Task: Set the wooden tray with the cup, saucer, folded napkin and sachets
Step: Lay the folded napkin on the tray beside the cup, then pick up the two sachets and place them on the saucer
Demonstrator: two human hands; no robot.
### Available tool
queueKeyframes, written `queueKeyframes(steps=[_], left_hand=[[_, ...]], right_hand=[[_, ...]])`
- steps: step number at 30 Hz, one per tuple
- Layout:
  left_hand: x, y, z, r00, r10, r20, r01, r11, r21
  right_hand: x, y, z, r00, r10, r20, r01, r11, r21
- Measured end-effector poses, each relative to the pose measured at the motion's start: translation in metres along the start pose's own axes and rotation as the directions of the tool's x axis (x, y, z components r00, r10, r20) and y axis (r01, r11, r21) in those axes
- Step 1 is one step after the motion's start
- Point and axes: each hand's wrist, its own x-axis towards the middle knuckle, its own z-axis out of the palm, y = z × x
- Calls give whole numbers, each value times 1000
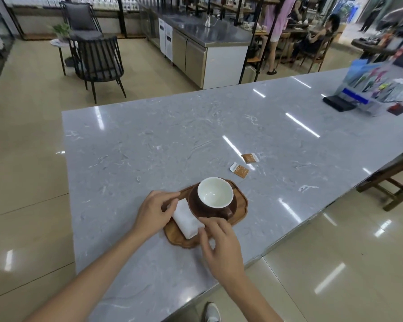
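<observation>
Head view: both hands (pixel 154 211) (pixel 221 245) pinch the folded napkin's (pixel 187 220) ends on the wooden tray (pixel 241 202), sachets (pixel 240 169) well apart.

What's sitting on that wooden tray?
On the tray: a cup on a brown saucer, and a folded napkin both hands touch. Tray parts under them are hidden.
</observation>
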Motion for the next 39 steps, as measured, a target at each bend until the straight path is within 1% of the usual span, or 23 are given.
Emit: queueKeyframes(steps=[4, 8, 10, 13, 15, 18, 21, 25, 29, 32, 34, 36, 39], left_hand=[[18, 19, -14, 1000, 1, -18, -1, 1000, -24], [42, 42, -18, 999, 42, 29, -41, 999, -28], [58, 51, -12, 999, 19, 48, -17, 999, -48], [87, 60, 2, 990, -69, 127, 81, 992, -94], [109, 66, 16, 978, -120, 173, 140, 984, -113], [142, 71, 41, 957, -194, 217, 219, 971, -97], [168, 73, 64, 928, -262, 265, 302, 945, -123], [192, 72, 86, 915, -322, 244, 348, 935, -73], [204, 72, 101, 882, -390, 263, 389, 919, 60], [203, 77, 111, 843, -449, 296, 435, 893, 114], [202, 83, 116, 834, -464, 298, 453, 885, 109], [201, 93, 121, 838, -477, 265, 473, 877, 82], [199, 108, 129, 831, -508, 228, 504, 860, 79]], right_hand=[[21, 9, -37, 999, -19, -27, 19, 1000, 19], [51, 30, -64, 998, 21, -59, -19, 999, 40], [70, 44, -74, 996, 50, -77, -45, 997, 65], [106, 70, -84, 995, 80, -60, -76, 994, 78], [132, 90, -87, 994, 109, -20, -108, 993, 52], [170, 123, -87, 992, 123, 35, -123, 992, -15], [207, 155, -85, 976, 164, 141, -158, 986, -54], [252, 181, -82, 927, 211, 309, -192, 977, -92], [278, 191, -69, 864, 238, 443, -162, 966, -203], [291, 199, -62, 819, 246, 519, -127, 959, -254], [299, 204, -61, 788, 238, 568, -137, 967, -215], [306, 209, -62, 760, 221, 612, -170, 975, -142], [310, 215, -72, 724, 169, 669, -263, 964, 42]])
